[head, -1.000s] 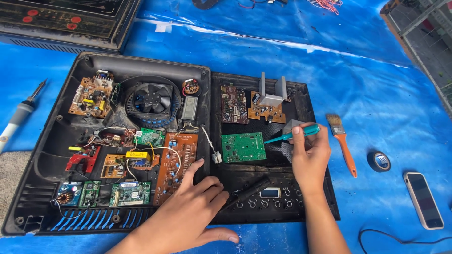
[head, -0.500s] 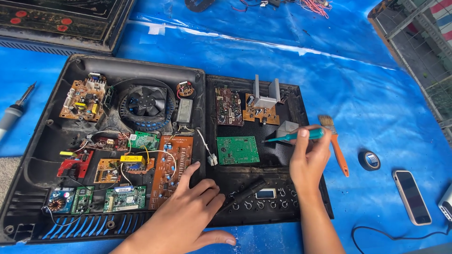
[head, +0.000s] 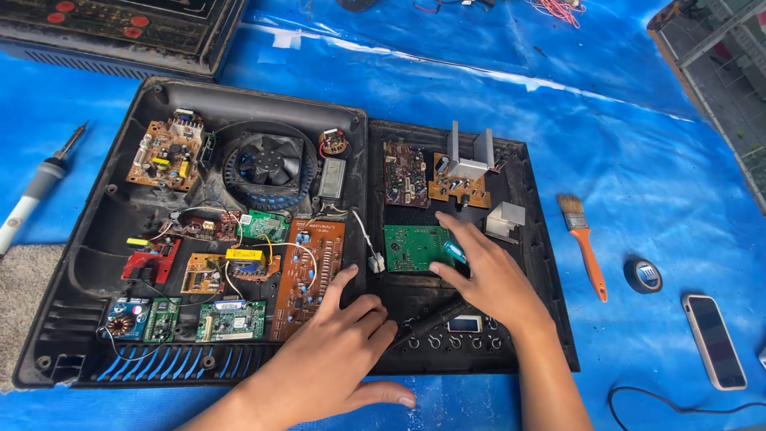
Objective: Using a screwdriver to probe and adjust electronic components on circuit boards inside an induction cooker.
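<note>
The small green rectangular circuit board (head: pixel 415 247) lies in the right half of the open black plastic casing (head: pixel 527 263). The right hand (head: pixel 491 275) grips a teal-handled tool (head: pixel 455 251) over its edge; the left hand (head: pixel 339 351) rests flat, fingers relaxed, beside the long orange circuit board (head: pixel 307 275).

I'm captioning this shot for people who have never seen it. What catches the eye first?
An opened black casing packed with circuit boards lies on a blue sheet, a round fan near its top. Both hands rest inside: the left hand by an orange board, the right hand beside a green board.
</note>
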